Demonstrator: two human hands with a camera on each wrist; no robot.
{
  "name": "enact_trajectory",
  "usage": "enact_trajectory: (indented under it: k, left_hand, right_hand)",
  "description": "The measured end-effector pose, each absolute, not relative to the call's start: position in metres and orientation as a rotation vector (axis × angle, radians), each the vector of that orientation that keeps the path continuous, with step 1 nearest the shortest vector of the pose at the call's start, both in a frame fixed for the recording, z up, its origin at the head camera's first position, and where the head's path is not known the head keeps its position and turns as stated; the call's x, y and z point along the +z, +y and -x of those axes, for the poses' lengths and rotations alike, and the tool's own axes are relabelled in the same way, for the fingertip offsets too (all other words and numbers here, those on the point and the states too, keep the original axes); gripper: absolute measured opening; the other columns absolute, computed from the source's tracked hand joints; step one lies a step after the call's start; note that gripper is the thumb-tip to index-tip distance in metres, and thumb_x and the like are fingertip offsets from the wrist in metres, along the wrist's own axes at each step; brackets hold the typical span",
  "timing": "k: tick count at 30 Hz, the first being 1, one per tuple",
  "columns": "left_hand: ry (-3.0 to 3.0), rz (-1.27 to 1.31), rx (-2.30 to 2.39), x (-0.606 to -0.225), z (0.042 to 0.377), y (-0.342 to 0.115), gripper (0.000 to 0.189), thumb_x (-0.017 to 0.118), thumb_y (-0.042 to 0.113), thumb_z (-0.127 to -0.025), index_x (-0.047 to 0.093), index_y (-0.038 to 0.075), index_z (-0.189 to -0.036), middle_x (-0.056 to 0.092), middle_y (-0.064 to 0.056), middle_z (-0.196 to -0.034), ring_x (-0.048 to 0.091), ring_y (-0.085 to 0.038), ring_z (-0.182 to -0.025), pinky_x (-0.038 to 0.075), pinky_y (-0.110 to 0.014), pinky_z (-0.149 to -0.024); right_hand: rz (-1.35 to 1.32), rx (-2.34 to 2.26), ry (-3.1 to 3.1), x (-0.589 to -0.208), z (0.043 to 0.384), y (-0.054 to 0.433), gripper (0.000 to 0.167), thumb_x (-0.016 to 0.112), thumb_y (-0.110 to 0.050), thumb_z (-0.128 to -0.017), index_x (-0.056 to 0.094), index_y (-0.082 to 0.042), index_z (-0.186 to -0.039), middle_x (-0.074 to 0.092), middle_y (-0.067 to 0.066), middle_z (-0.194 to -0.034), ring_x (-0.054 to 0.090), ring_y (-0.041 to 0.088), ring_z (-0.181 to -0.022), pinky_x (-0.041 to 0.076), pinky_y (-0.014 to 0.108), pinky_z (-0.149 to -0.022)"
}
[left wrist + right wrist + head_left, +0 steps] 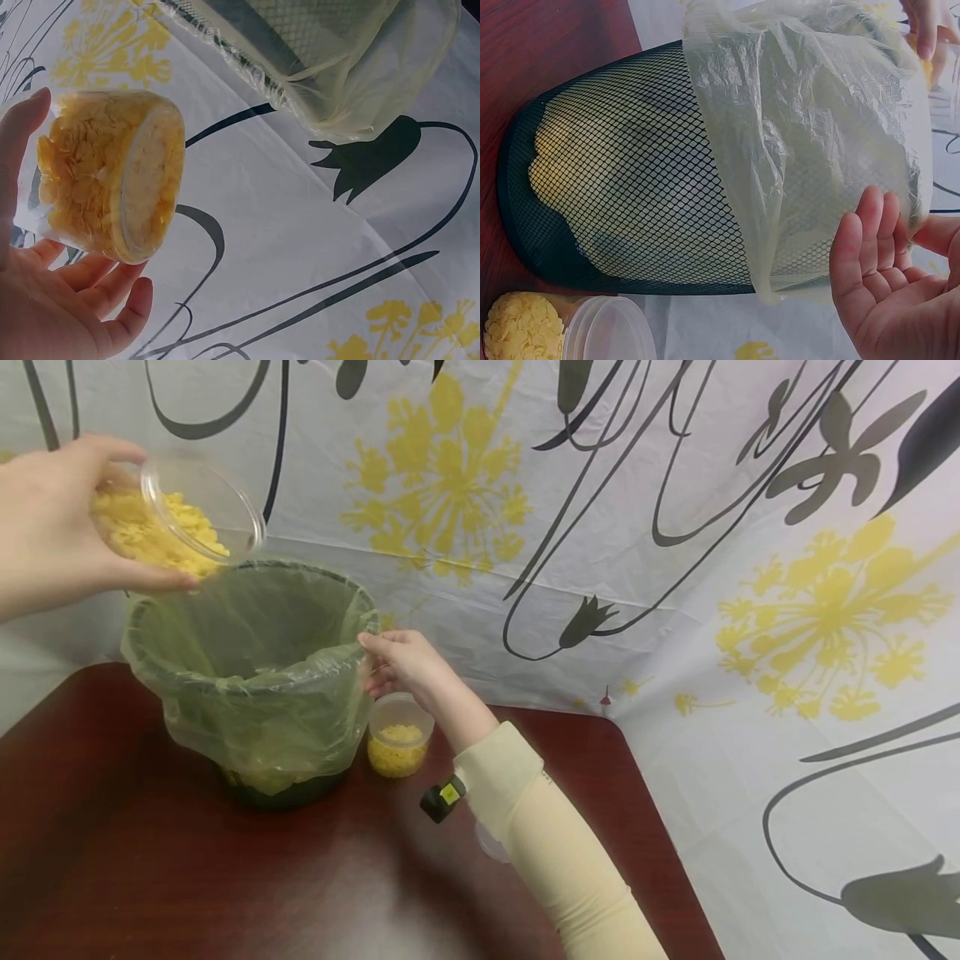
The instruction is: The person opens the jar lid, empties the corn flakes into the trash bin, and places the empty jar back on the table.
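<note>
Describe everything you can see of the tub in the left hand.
The tub is round, clear and plastic-looking, with a rimmed mouth that appears open. It is tipped sideways in the air, mouth toward the right in the head view, near the lined bin. Yellow flakes partly fill it. The left hand grips it.

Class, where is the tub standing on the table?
In the head view, the tub stands left of centre, just right of the bin and below the right hand.

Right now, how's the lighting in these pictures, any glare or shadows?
Head view: pale glare on the table, darker shadow beside it; left wrist view: dim light over the patterned cloth; right wrist view: bright glints on the creased bin liner.
</note>
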State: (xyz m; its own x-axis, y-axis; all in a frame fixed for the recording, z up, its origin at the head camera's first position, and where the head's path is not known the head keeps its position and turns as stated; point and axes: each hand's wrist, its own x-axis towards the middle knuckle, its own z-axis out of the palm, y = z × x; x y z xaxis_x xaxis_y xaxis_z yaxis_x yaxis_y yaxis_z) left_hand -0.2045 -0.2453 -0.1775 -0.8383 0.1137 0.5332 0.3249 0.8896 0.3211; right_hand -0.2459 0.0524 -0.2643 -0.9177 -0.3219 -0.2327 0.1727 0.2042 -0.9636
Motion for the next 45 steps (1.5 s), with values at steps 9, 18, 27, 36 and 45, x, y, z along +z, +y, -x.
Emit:
enact_trajectory:
  k: [9,18,27,36,45]
  left_hand:
    - [-2.531,0.382,-0.359,-0.175,0.211,-0.246,0.108,0.088,0.031,-0.055,0.035,-0.003,-0.142,0.046,-0.042,-0.119,0.038,-0.06,-0.105,0.028,-0.066,-0.085]
    - [-2.505,0.464,-0.303,-0.17,0.216,-0.247,0.104,0.086,0.025,-0.056,0.036,-0.002,-0.143,0.043,-0.04,-0.129,0.036,-0.057,-0.115,0.021,-0.064,-0.101]
    - [-2.476,0.477,-0.299,-0.172,0.213,-0.247,0.101,0.084,0.017,-0.057,0.036,0.004,-0.145,0.039,-0.031,-0.139,0.028,-0.052,-0.128,0.011,-0.06,-0.108]
    - [-2.442,0.5,-0.243,-0.173,0.214,-0.244,0.103,0.087,0.012,-0.055,0.037,0.006,-0.145,0.038,-0.031,-0.139,0.026,-0.052,-0.13,0.007,-0.063,-0.108]
    - [-2.412,0.526,-0.228,-0.173,0.217,-0.243,0.101,0.088,0.011,-0.053,0.041,0.007,-0.143,0.04,-0.031,-0.137,0.029,-0.053,-0.127,0.011,-0.065,-0.104]
  right_hand:
    - [0.146,-1.765,2.097,-0.265,0.245,0.053,0.031,0.055,-0.025,-0.098,0.055,-0.004,-0.075,0.059,0.007,-0.065,0.057,0.015,-0.049,0.052,0.029,-0.054]
    - [0.146,-1.776,2.111,-0.266,0.246,0.053,0.032,0.056,-0.026,-0.098,0.056,-0.004,-0.074,0.06,0.008,-0.064,0.057,0.016,-0.049,0.053,0.036,-0.06]
    - [0.149,-1.762,2.095,-0.265,0.246,0.053,0.03,0.055,-0.027,-0.098,0.056,-0.004,-0.079,0.059,0.007,-0.065,0.057,0.016,-0.05,0.055,0.04,-0.069]
    - [0.152,-1.773,2.102,-0.266,0.247,0.054,0.028,0.055,-0.027,-0.098,0.059,-0.003,-0.083,0.06,0.007,-0.065,0.057,0.015,-0.05,0.055,0.039,-0.067]
    - [0.148,-1.795,2.106,-0.268,0.247,0.053,0.03,0.056,-0.027,-0.097,0.06,-0.003,-0.08,0.06,0.008,-0.064,0.057,0.016,-0.05,0.052,0.049,-0.076]
